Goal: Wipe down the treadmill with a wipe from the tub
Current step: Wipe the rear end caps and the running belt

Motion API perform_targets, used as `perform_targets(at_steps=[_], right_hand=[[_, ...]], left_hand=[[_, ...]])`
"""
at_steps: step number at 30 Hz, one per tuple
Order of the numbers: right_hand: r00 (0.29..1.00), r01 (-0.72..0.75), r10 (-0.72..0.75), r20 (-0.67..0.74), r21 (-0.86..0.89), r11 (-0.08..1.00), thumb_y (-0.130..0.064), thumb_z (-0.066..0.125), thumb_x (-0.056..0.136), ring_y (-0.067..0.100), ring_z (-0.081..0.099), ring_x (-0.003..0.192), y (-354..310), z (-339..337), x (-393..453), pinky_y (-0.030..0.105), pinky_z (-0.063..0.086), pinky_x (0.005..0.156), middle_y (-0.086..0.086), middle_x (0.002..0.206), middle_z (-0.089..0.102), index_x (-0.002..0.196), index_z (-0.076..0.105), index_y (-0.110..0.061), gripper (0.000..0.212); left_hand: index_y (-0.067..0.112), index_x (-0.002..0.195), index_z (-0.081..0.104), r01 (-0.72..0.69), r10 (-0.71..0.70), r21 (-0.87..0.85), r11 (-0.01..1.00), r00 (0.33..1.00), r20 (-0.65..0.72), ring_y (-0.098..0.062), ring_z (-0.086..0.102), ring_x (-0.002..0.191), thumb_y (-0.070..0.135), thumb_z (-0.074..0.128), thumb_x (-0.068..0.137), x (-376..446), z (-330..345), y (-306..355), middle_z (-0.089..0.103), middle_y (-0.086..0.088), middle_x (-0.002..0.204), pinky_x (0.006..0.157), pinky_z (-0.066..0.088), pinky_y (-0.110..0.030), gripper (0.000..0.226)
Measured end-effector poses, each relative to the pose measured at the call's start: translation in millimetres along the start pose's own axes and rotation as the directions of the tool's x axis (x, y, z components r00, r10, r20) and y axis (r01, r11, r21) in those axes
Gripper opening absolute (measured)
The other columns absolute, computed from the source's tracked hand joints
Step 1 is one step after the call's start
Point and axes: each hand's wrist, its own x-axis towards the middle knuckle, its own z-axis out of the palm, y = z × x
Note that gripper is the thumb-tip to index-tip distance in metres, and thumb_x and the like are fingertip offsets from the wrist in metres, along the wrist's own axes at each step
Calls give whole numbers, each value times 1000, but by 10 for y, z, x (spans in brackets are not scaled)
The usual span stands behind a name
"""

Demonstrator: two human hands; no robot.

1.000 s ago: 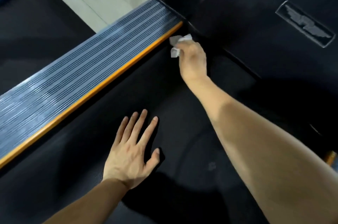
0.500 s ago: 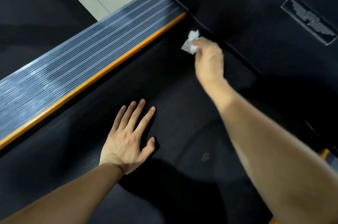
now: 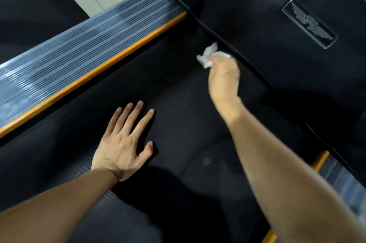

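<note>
Head view: right hand clutches crumpled white wipe above textured belt.

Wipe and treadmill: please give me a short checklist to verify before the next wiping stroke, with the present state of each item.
1. Wipe held firmly by the right hand: ok, bunched at the fingertips.
2. Wipe touching the surface: cannot tell, the picture is blurred there.
3. Left hand flat on the belt for support: ok.
4. Seam under the black cover within reach: ok.
5. Side rail already wiped: cannot tell.
</note>
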Motion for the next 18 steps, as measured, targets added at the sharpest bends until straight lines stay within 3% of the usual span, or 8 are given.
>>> perform_targets(at_steps=[2, 3, 5, 6, 9, 12, 15, 18], right_hand=[[981, 106, -125, 151, 132, 986, 1, 57, 90, 26, 64, 90, -360, 149, -442, 20, 42, 81, 9, 95, 71, 96, 75, -8, 22], [935, 233, -273, 226, 187, 954, 0, 59, 90, 25, 63, 91, -529, 203, -709, 23, 46, 85, 7, 97, 72, 98, 75, -8, 20], [828, 466, -517, 217, 245, 850, -4, 63, 90, 22, 61, 95, -529, 208, -895, 30, 49, 91, 5, 103, 73, 105, 75, -9, 20], [843, 467, -509, 173, 235, 852, -5, 65, 88, 21, 62, 96, -427, 141, -796, 32, 50, 92, 4, 102, 73, 104, 75, -9, 19], [984, 166, -164, 76, -22, 986, -8, 75, 76, 13, 62, 85, 314, -152, -251, 31, 48, 85, -2, 83, 66, 84, 71, -12, 9], [998, -16, 23, 55, -129, 992, 3, 55, 83, 20, 62, 83, 597, -351, -14, 32, 53, 78, 1, 83, 64, 88, 68, -8, 18], [990, 91, -102, 99, 110, 990, -5, 62, 82, 10, 58, 84, 190, -219, -415, 22, 50, 78, -3, 85, 62, 82, 66, 2, 8], [858, 480, -487, 164, 86, 873, -2, 62, 93, 18, 61, 87, -192, -136, -1013, 30, 52, 84, 0, 94, 69, 93, 72, -10, 13]], left_hand=[[26, 163, 19, -5, 5, 12, 1000, 1000, -5, -26, 6, 158, 58, 35, 95, 6, 6, 13, 13, -7, 170, 128, 9, -49, 76], [25, 163, 20, -7, 7, 21, 1000, 1000, -8, -26, 6, 158, 58, 35, 95, 9, 5, 5, 13, -8, 170, 128, 8, -48, 76], [25, 163, 19, -7, 7, 32, 999, 1000, -8, -25, 5, 158, 58, 33, 96, 5, 5, -12, 12, -7, 171, 128, 7, -47, 76], [26, 163, 18, -6, 6, 33, 999, 1000, -10, -25, 4, 158, 59, 33, 96, -4, 5, -6, 11, -7, 171, 128, 7, -47, 76], [29, 163, 15, -2, 2, 28, 1000, 1000, -18, -24, 3, 158, 59, 32, 96, -7, 12, -7, 9, -5, 171, 128, 8, -48, 76], [28, 163, 17, -7, 7, 24, 1000, 1000, -24, -25, 5, 158, 59, 32, 96, 1, 19, -3, 11, -6, 171, 128, 9, -49, 76], [28, 163, 18, -9, 10, 12, 1000, 999, -33, -26, 7, 158, 59, 33, 95, 3, 8, 10, 12, -6, 171, 128, 9, -49, 76], [29, 163, 18, -17, 17, 8, 1000, 999, -40, -24, 6, 158, 58, 32, 95, 2, 1, 9, 12, -5, 171, 128, 9, -48, 75]])
